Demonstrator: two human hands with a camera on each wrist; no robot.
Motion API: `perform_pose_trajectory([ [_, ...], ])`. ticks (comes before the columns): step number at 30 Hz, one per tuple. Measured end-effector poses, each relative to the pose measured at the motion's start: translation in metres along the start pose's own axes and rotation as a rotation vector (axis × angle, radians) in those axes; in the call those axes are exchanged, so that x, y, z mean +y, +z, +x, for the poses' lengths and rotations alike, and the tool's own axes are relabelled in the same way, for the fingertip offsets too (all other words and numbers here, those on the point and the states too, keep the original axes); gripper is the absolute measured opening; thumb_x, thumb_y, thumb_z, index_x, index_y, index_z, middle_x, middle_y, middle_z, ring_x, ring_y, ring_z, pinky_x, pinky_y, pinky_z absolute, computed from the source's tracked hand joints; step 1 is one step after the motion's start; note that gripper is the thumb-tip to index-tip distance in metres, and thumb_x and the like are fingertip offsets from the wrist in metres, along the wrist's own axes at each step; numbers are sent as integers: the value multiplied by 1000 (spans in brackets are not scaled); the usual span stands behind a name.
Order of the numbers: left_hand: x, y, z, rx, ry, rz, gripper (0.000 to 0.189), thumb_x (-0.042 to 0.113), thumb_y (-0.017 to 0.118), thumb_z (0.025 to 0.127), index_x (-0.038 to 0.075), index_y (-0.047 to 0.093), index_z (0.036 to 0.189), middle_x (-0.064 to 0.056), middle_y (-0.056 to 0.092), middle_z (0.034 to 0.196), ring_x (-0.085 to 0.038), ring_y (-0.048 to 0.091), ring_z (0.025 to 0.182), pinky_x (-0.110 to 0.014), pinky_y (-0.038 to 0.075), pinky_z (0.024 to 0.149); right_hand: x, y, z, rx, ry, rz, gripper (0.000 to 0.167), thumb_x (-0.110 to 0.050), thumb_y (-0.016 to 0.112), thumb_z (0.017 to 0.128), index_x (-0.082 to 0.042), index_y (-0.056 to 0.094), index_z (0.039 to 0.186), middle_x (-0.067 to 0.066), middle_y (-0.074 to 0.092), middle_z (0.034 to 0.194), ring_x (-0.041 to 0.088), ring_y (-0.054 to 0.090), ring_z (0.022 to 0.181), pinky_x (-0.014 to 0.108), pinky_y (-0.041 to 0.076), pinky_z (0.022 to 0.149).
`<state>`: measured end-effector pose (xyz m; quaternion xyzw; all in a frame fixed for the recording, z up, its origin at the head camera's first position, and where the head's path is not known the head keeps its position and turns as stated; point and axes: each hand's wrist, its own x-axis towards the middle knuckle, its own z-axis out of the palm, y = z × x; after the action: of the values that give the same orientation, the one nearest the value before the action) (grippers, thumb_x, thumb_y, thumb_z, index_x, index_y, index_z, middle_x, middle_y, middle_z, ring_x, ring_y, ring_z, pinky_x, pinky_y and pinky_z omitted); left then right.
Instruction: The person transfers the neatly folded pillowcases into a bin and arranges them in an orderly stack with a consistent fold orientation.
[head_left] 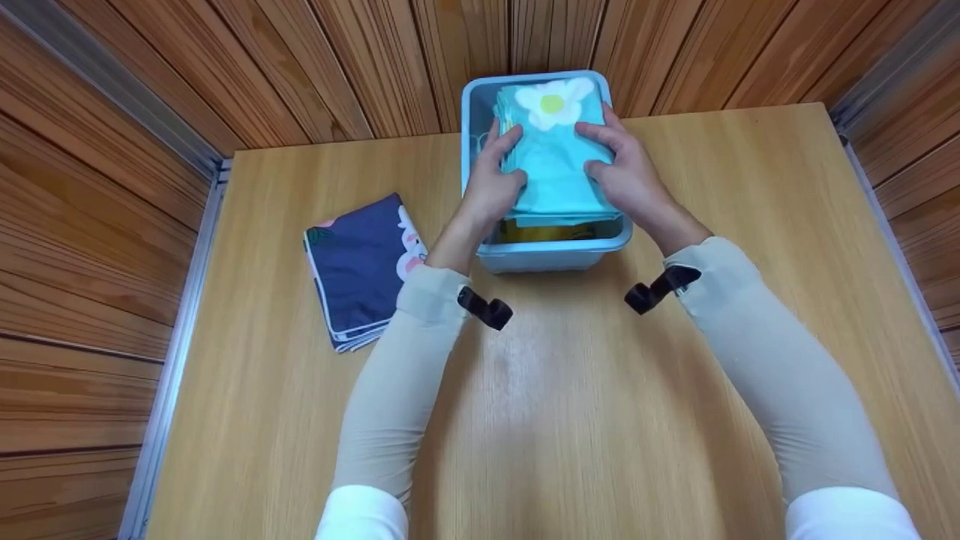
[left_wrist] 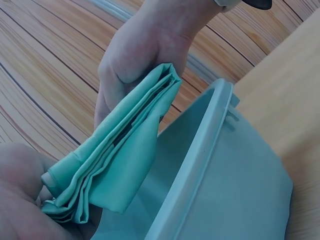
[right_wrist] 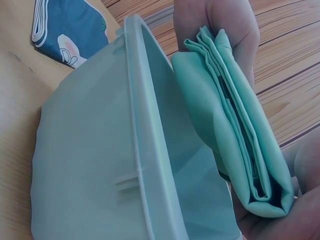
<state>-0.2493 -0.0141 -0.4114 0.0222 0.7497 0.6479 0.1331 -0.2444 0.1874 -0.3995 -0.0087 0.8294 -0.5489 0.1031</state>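
Note:
Both hands hold a folded turquoise cloth with a white flower print over the mouth of a light blue plastic bin. My left hand grips the cloth's left edge, thumb on top. On the opposite edge my right hand grips it the same way. Both wrist views show the folded layers of the cloth between the two hands, above the rim of the bin. Something yellow shows inside the bin beneath the cloth; its kind is hidden.
A folded navy cloth with white edging and a cartoon print lies left of the bin on the wooden table. Wood-panelled walls stand behind the bin and at both sides. Dark wrist mounts stick out from both sleeves.

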Motion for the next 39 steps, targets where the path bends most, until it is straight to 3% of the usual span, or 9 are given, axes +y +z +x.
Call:
perform_pose_trajectory([
  [12, 2, -1, 2, -3, -5, 33, 60, -1, 47, 104, 18, 36, 159, 11, 4, 171, -11, 1, 156, -25, 23, 121, 0, 0, 2, 9, 15, -19, 53, -3, 45, 106, -17, 41, 157, -10, 0, 171, 16, -1, 157, 36, 10, 125],
  [19, 3, 0, 3, 2, -20, 15, 61, -4, 48, 102, 16, 37, 159, 10, 5, 171, -12, 3, 156, -20, 33, 114, 1, 0, 1, 3, -25, -2, 53, -1, 44, 105, -12, 42, 156, -6, 0, 172, 18, -2, 157, 36, 7, 126],
  [30, 3, -1, 2, -3, -23, 23, 62, -4, 48, 103, 18, 35, 160, 10, 4, 171, -11, 2, 156, -20, 30, 116, 1, 1, 1, 5, 6, -29, 53, -4, 45, 106, -17, 41, 157, -9, -1, 171, 17, -1, 157, 37, 12, 125],
  [34, 5, -1, 3, 8, -9, 111, 64, -1, 51, 102, 17, 32, 161, 5, 0, 172, -15, 1, 156, -26, 25, 120, 0, 1, -1, 33, -16, -61, 54, -6, 49, 105, -15, 41, 157, -10, -1, 171, 18, -1, 157, 39, 17, 124],
  [39, 11, -3, 3, 28, -32, 240, 65, 13, 58, 103, 20, 30, 162, 1, -3, 172, -20, -1, 157, -42, 20, 124, -3, 0, -5, 116, -67, -117, 55, -11, 57, 102, -16, 44, 155, -13, 0, 170, 18, 0, 157, 43, 19, 124],
])
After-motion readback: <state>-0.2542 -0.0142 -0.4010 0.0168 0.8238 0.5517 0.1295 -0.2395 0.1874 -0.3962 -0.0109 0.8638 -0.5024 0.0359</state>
